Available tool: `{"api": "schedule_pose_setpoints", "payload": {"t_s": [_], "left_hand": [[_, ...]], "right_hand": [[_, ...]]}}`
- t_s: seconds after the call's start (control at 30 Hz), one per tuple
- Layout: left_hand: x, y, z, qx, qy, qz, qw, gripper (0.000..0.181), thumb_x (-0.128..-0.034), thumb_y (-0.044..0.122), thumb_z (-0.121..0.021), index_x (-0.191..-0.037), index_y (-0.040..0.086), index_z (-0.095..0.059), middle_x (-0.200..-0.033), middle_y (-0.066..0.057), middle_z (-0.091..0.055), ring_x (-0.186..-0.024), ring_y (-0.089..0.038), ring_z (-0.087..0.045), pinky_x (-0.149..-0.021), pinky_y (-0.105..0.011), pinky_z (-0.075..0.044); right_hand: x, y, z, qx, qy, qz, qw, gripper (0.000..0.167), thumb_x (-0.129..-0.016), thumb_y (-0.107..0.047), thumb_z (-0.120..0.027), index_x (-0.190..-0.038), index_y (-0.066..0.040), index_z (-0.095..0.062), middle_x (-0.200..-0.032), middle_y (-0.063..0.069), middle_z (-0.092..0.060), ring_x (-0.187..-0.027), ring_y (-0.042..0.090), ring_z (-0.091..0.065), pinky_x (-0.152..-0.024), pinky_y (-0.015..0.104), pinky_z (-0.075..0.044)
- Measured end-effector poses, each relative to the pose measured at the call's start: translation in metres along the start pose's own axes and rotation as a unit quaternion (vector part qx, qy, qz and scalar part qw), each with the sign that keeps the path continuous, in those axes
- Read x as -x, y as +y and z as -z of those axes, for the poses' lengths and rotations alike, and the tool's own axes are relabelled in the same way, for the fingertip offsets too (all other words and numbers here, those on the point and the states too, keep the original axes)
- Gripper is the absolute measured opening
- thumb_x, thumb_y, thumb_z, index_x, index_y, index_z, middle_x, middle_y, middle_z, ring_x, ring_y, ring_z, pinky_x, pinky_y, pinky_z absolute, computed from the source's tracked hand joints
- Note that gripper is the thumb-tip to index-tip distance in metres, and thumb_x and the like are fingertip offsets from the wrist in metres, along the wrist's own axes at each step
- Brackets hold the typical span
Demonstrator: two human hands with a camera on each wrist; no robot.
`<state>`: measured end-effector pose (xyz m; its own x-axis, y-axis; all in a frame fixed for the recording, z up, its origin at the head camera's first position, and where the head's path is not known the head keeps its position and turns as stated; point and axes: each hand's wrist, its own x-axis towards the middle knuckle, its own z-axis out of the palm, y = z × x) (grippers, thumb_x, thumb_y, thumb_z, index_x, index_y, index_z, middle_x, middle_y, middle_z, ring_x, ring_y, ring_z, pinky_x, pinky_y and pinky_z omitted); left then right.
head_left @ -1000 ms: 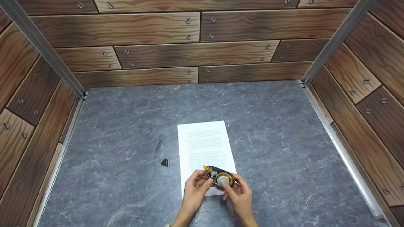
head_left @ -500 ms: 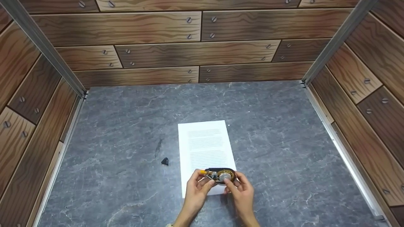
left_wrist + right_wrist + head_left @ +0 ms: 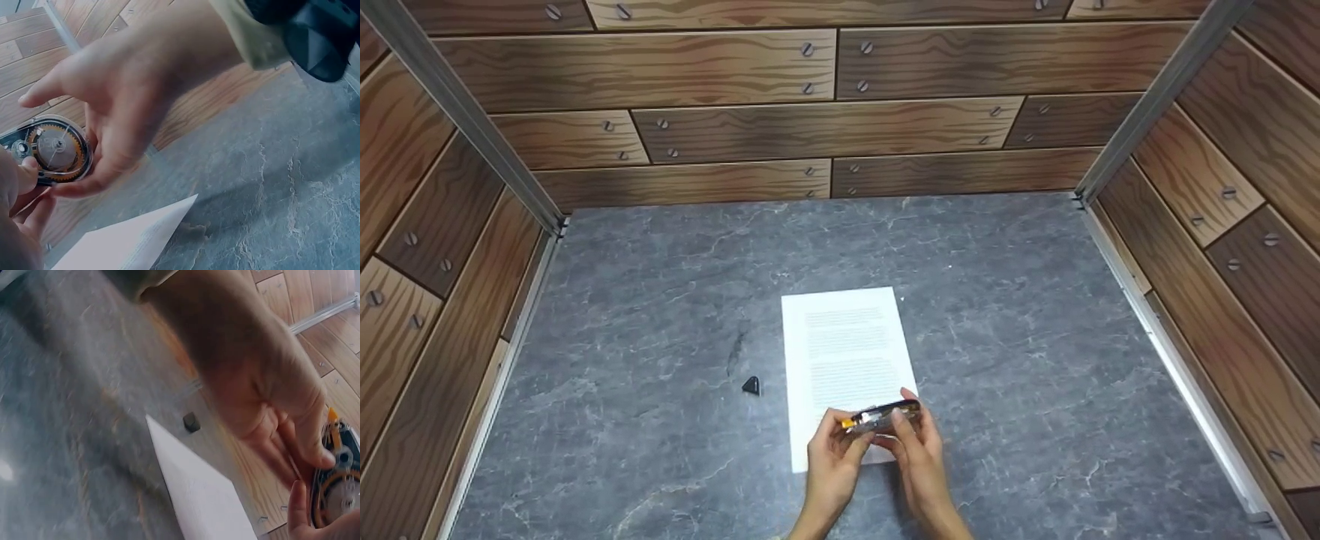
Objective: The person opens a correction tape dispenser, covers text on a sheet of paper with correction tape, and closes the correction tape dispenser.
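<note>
A correction tape [image 3: 885,412] with a clear case, orange gear and orange tip is held between both hands above the paper, almost edge-on in the head view. My left hand [image 3: 834,457] pinches its tip end. At the round end, my right hand [image 3: 921,457] grips the case, one fingertip showing past the far edge. The wrist views show the correction tape [image 3: 53,147] by its grey spool and gear, and the correction tape [image 3: 337,467] with its orange tip up. Fingers hide parts of the case. Below lies a printed sheet of paper [image 3: 847,337].
Left of the paper, a small black triangular cap [image 3: 751,385] lies on the grey marbled tabletop [image 3: 660,300]. Wood-patterned panels [image 3: 735,71] stand at the back and both sides, with metal rails [image 3: 1185,375] along the side edges.
The correction tape has turned from showing its broad gear face to nearly edge-on in the head view. The right hand has shifted its fingers, one now rising past the far edge.
</note>
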<state>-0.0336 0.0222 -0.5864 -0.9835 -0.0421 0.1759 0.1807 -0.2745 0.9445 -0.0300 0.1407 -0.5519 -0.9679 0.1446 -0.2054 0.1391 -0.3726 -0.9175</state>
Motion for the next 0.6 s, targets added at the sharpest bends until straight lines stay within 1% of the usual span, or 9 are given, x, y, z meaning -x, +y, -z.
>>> {"api": "schedule_pose_setpoints", "payload": {"t_s": [0.1,0.2,0.33,0.43,0.53,0.57,0.6], "left_hand": [[0.0,0.0,0.0,-0.022,-0.001,-0.004,0.9998,0.023,-0.0832,-0.008,-0.071,-0.102,-0.003,-0.059,-0.115,-0.018,-0.067,-0.11,-0.022,-0.065,-0.096,-0.035,-0.052],[0.0,0.002,0.0,-0.044,-0.004,0.003,0.999,0.026,-0.0837,-0.004,-0.074,-0.107,0.0,-0.063,-0.118,-0.015,-0.067,-0.112,-0.023,-0.065,-0.098,-0.033,-0.051],[0.002,0.003,0.002,-0.074,-0.002,0.025,0.9969,0.035,-0.0837,-0.003,-0.075,-0.117,0.002,-0.064,-0.12,-0.012,-0.065,-0.118,-0.027,-0.062,-0.099,-0.032,-0.049],[0.005,0.001,0.005,-0.103,-0.005,0.034,0.994,0.039,-0.0833,-0.006,-0.073,-0.121,0.0,-0.063,-0.123,-0.014,-0.064,-0.121,-0.03,-0.059,-0.1,-0.034,-0.048],[0.008,0.001,0.009,-0.151,-0.017,0.025,0.9881,0.041,-0.084,-0.006,-0.072,-0.123,-0.002,-0.062,-0.126,-0.017,-0.063,-0.122,-0.031,-0.058,-0.1,-0.038,-0.049],[0.009,0.001,0.01,-0.172,-0.023,0.02,0.9846,0.041,-0.0841,-0.005,-0.072,-0.124,-0.001,-0.063,-0.127,-0.017,-0.063,-0.122,-0.031,-0.057,-0.1,-0.04,-0.049],[0.009,0.001,0.012,-0.197,-0.028,0.008,0.9799,0.041,-0.0837,-0.004,-0.073,-0.123,0.0,-0.063,-0.127,-0.018,-0.063,-0.122,-0.031,-0.058,-0.1,-0.041,-0.049]], "right_hand": [[-0.001,-0.002,-0.005,-0.017,0.021,-0.012,0.9996,0.057,-0.101,-0.012,-0.054,-0.147,0.005,-0.023,-0.117,0.01,-0.053,-0.095,0.015,-0.064,-0.084,0.032,-0.055],[-0.002,-0.002,-0.008,-0.03,0.035,-0.012,0.9989,0.056,-0.1,-0.01,-0.056,-0.145,0.003,-0.025,-0.114,0.01,-0.054,-0.093,0.016,-0.064,-0.083,0.031,-0.055],[-0.007,-0.004,-0.01,-0.052,0.044,0.001,0.9977,0.054,-0.1,-0.007,-0.054,-0.144,0.003,-0.026,-0.109,0.009,-0.054,-0.089,0.017,-0.064,-0.083,0.031,-0.056],[-0.014,-0.007,-0.012,-0.069,0.052,0.016,0.9961,0.053,-0.1,-0.007,-0.054,-0.143,0.004,-0.026,-0.109,0.009,-0.053,-0.089,0.018,-0.064,-0.082,0.031,-0.056],[-0.022,-0.011,-0.013,-0.073,0.058,0.036,0.995,0.053,-0.1,-0.007,-0.054,-0.143,0.004,-0.026,-0.109,0.009,-0.052,-0.088,0.018,-0.064,-0.083,0.032,-0.056],[-0.025,-0.012,-0.013,-0.075,0.058,0.045,0.9945,0.052,-0.1,-0.006,-0.054,-0.143,0.004,-0.027,-0.108,0.009,-0.052,-0.087,0.018,-0.064,-0.083,0.032,-0.056],[-0.027,-0.013,-0.013,-0.075,0.056,0.054,0.9941,0.051,-0.1,-0.006,-0.054,-0.142,0.003,-0.027,-0.108,0.01,-0.052,-0.087,0.018,-0.064,-0.082,0.033,-0.056]]}}
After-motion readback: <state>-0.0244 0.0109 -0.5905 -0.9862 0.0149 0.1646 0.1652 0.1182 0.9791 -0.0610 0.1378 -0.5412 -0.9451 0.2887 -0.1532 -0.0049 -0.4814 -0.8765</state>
